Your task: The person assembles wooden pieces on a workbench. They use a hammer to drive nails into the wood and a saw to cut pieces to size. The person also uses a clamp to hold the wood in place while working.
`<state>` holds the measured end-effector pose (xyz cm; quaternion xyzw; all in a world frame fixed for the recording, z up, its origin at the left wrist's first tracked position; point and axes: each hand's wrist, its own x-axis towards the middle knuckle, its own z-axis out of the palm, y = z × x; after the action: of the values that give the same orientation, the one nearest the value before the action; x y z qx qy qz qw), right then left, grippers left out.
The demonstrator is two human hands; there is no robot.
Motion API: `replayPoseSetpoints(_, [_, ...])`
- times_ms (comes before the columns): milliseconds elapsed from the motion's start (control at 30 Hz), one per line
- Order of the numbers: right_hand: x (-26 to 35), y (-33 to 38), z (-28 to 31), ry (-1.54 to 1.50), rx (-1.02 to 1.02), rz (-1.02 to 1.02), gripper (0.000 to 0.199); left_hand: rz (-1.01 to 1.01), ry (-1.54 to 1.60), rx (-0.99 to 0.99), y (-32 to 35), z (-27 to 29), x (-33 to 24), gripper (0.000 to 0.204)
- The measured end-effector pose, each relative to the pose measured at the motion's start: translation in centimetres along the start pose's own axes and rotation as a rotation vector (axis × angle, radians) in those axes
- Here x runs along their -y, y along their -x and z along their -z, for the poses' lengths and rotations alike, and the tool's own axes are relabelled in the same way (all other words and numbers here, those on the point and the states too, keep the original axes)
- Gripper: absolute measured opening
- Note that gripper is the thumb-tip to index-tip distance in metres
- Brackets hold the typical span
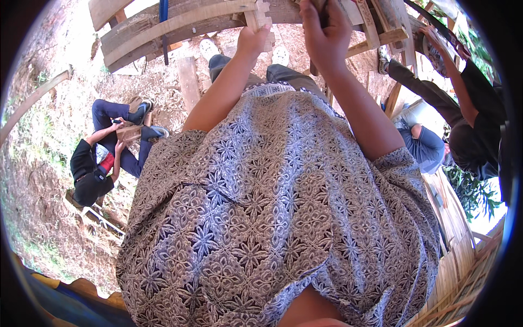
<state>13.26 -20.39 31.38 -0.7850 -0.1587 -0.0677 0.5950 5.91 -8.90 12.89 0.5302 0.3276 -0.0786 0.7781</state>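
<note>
Gripping a pale notched block of cut wood (260, 19), the left hand (251, 39) has its fingers curled around the piece, which sticks up above the knuckles at the near edge of a rough frame of weathered wooden planks (163, 30). The right hand (322, 34) is closed in a loose fist just beside it, its fingers wrapped over something dark and narrow — what exactly it pinches I cannot tell, since the top rim of the view cuts it off. Both bare forearms rise from the short sleeves of a blue-and-grey patterned shirt (272, 218) that fills the middle of the view.

A blue strap (163, 22) hangs down across the planks at the frame's left part. Below the frame, on bare earth strewn with wood chips, lies a short loose board (188, 82).

Left of the person, well apart from the frame, a seated co-worker in dark clothes and blue trousers (103, 147) holds a small wooden block in the lap. On the right, another person in a black top (479, 120) reaches up to the frame's far right corner — the hand touches a dark curved bar (436, 27). Between them sits a third figure in a blue shirt (427, 147), near a slatted bamboo floor (463, 261).
</note>
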Motion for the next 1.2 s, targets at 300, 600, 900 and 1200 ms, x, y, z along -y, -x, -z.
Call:
replayPoseSetpoints(300, [2.0,1.0,0.4,0.219,0.206,-0.200,0.034,-0.010,0.106,0.025,0.3,0.4,0.4,0.037])
replayPoseSetpoints(600, [-5.1,3.9,1.0,0.327,0.232,-0.330,0.041,0.037,0.034,-0.020,0.6,-0.3,-0.5,0.037])
replayPoseSetpoints(900, [3.5,1.5,0.9,0.222,0.300,-0.219,0.047,-0.011,0.134,0.065,1.4,-0.1,-1.1,0.036])
replayPoseSetpoints(1200, [0.6,1.5,-1.2,0.276,0.446,-0.051,0.049,-0.058,0.052,-0.043,1.0,-0.4,-0.4,0.036])
